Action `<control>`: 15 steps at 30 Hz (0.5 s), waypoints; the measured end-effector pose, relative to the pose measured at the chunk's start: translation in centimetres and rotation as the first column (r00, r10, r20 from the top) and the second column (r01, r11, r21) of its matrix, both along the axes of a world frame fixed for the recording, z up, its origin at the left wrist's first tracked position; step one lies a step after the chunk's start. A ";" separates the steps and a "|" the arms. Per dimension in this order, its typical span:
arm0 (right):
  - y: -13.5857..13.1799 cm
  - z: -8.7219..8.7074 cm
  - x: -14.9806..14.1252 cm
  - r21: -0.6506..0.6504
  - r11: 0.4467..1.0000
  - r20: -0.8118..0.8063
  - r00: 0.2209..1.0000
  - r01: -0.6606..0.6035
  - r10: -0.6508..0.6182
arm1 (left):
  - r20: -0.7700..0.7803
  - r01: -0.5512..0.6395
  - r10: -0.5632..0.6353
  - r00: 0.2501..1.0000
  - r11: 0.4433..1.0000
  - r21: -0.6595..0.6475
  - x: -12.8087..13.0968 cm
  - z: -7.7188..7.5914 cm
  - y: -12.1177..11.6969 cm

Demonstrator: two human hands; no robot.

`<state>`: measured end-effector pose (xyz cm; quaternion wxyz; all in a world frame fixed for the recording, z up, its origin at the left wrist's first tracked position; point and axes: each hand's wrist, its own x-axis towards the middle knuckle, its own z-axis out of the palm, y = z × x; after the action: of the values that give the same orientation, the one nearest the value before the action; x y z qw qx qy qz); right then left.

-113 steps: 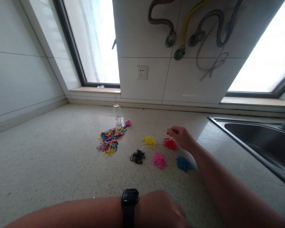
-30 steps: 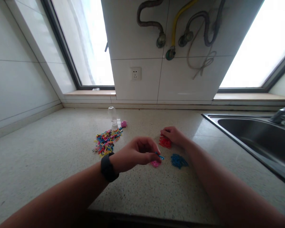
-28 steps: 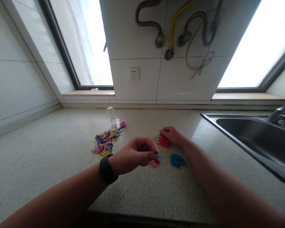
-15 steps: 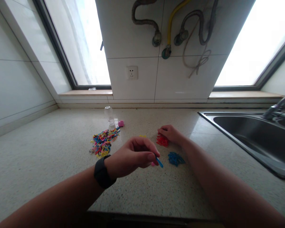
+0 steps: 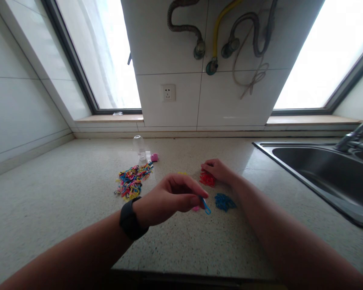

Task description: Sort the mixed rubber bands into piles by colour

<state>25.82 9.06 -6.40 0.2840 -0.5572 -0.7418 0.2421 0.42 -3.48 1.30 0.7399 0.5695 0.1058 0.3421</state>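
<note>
My left hand, a dark band on its wrist, pinches a small blue rubber band between thumb and forefinger. The band's loop hangs below the fingertips, just left of a pile of blue rubber bands on the counter. My right hand rests at a pile of red rubber bands, its fingers curled closed at the pile's upper edge; what is in them is hidden. Behind my left hand, pink bands and yellow bands show only in part.
A heap of mixed-colour rubber bands lies on the speckled counter at left. Behind it are a clear plastic bottle and a pink cap-like piece. A steel sink with a faucet is on the right.
The blue band in my left hand has turned slightly and its loop now shows more openly. The left fingertips have shifted a little right. My right hand stays at the red pile.
</note>
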 end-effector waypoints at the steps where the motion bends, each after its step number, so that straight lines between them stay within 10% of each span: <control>1: 0.0 0.0 0.0 0.001 1.000 0.001 1.000 -0.001 0.001 | 0.007 0.007 -0.007 1.000 1.000 0.004 0.0 0.0 0.0; 15: 0.1 -0.1 0.0 0.019 1.000 -0.013 1.000 -0.001 0.001 | 0.011 0.016 -0.017 1.000 0.999 0.052 0.1 0.0 -0.1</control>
<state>25.87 9.20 -6.55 0.2941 -0.5524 -0.7424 0.2390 0.51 -3.54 1.33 0.7283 0.5875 0.0879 0.3418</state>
